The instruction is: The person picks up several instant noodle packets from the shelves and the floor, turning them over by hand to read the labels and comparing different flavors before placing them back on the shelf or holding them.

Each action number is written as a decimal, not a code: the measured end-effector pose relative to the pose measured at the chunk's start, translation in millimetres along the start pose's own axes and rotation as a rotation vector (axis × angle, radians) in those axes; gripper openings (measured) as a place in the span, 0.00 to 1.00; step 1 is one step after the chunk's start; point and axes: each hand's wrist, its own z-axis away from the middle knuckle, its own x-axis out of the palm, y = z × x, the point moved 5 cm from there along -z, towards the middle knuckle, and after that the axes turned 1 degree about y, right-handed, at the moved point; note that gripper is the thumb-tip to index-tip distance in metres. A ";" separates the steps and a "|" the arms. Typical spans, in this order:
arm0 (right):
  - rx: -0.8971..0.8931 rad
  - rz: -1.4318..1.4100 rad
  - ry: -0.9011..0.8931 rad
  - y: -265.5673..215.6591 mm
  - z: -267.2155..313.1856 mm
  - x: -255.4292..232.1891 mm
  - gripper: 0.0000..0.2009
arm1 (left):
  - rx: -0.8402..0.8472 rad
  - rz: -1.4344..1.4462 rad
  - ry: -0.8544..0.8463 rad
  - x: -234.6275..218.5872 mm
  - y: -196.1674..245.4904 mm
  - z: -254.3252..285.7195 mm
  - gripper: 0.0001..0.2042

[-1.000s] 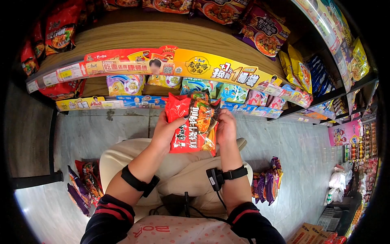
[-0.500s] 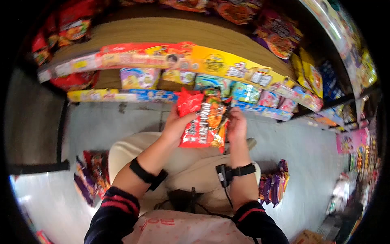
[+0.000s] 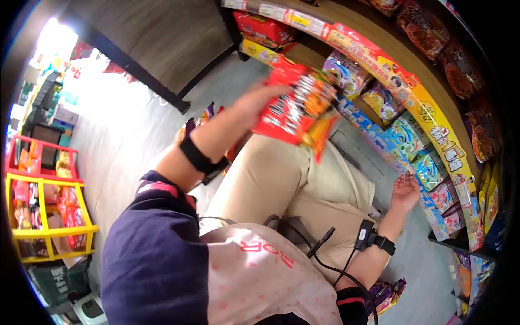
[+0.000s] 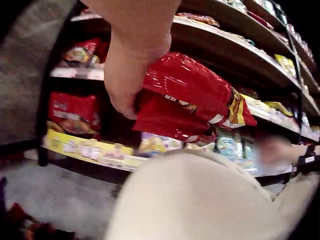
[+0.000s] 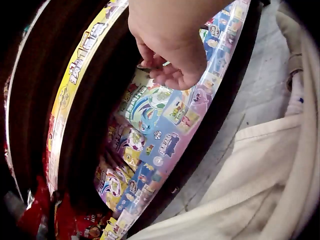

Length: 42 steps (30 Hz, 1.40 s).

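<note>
My left hand [image 3: 259,102] grips a red bag of instant noodles [image 3: 295,103] by its left side, with the thumb over its front. The bag is raised above the left knee, tilted, and blurred in the head view. In the left wrist view its shiny red back and yellow-striped end [image 4: 239,107] show; the fingertips are hidden behind it. My right hand [image 3: 405,192] holds nothing, its fingers loosely curled and palm up in the head view. It hovers by the bottom shelf's blue edge strip [image 5: 167,142], near small colourful packs [image 5: 150,102].
Tiered shelves [image 3: 374,54] curve along the front and right. A red noodle multipack [image 3: 265,30] sits low at their left end. More noodle bags lie on the floor by the left leg [image 3: 208,115] and right leg [image 3: 387,295]. Red and yellow baskets [image 3: 51,233] stand far left.
The head view has swung left. My right hand has let go of the noodle bag and moved away to the right, while my left hand has carried the bag leftward.
</note>
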 end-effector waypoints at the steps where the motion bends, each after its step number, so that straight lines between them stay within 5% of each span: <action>1: 0.010 -0.020 -0.023 1.1 -5.3 -4.8 0.06 | 0.042 0.009 0.039 -24.7 14.9 9.9 0.16; 3: 0.027 -0.024 -0.021 2.3 -6.1 -6.1 0.06 | 0.161 -0.029 0.189 -68.8 49.6 37.9 0.13; 6: 0.048 -0.026 -0.019 3.9 -8.6 -8.3 0.05 | 0.068 -0.018 0.396 -174.5 83.1 72.9 0.14; 7: 0.048 -0.034 -0.019 4.4 -10.1 -8.7 0.05 | 0.073 0.056 0.299 -198.5 87.2 89.8 0.15; 11: 0.048 -0.020 -0.005 4.7 -8.4 -9.2 0.06 | 0.057 -0.004 0.450 -319.9 66.4 165.5 0.17; 13: 0.063 -0.015 0.059 4.9 -8.5 -10.7 0.06 | 0.071 -0.073 0.465 -333.8 40.3 201.0 0.17; 16: 0.079 0.013 -0.077 6.9 -19.0 -14.4 0.06 | -0.109 -0.180 0.434 -337.6 -8.3 231.3 0.21; 20: 0.089 0.047 -0.025 9.9 -15.7 -10.8 0.05 | -0.379 -0.284 0.527 -354.6 -75.6 237.7 0.23; 24: 0.062 0.060 0.012 9.2 -10.2 -11.0 0.05 | -0.279 -0.294 0.290 -340.3 -113.5 209.6 0.24; 26: 0.055 0.106 -0.063 10.8 -6.5 -7.1 0.04 | -0.383 -0.349 0.243 -373.5 -136.9 200.8 0.21; 27: 0.029 0.095 0.001 11.9 -4.8 -4.1 0.04 | -0.401 -0.348 0.277 -323.4 -113.4 202.8 0.18; 29: -0.026 0.055 0.078 11.7 1.4 -1.9 0.05 | -0.421 -0.667 0.196 -387.6 -139.5 192.5 0.15; 31: 0.009 0.066 0.100 14.4 1.8 1.5 0.05 | -0.527 -1.810 -0.271 -504.0 -187.7 158.7 0.17; 32: -0.017 0.038 0.102 12.0 1.6 2.8 0.05 | -0.819 -1.554 0.082 -398.0 -117.1 175.7 0.17; 34: -0.005 0.037 0.116 12.0 2.3 1.1 0.05 | -0.344 -1.687 -0.182 -301.3 -55.2 146.8 0.17; 35: -0.002 -0.010 0.147 12.2 -0.2 1.2 0.02 | -0.486 -1.580 -0.314 -290.9 -37.4 122.2 0.16; 36: -0.010 -0.034 0.156 10.5 2.6 4.0 0.02 | -0.103 -1.664 -0.194 -251.9 -1.6 105.5 0.15; 37: -0.038 -0.047 0.134 6.7 8.4 9.9 0.03 | 0.003 -1.690 -0.093 -215.7 27.2 84.5 0.14; 38: -0.066 -0.061 0.116 3.3 14.6 15.3 0.06 | 0.115 -1.796 -0.128 -139.4 60.4 75.3 0.13; 39: -0.071 -0.086 0.128 0.5 20.8 19.0 0.06 | -0.007 -1.850 -0.120 -74.6 84.4 67.3 0.12; 40: -0.108 -0.062 0.108 -4.6 26.6 24.5 0.08 | 0.468 -1.883 -0.332 -48.0 96.1 41.3 0.13; 41: -0.145 -0.035 0.089 -8.2 30.1 28.0 0.10 | 0.732 -1.910 -0.399 2.5 108.5 27.8 0.13; 42: -0.154 -0.053 0.103 -8.7 29.6 26.0 0.10 | 0.772 -1.869 -0.402 52.7 115.6 16.9 0.13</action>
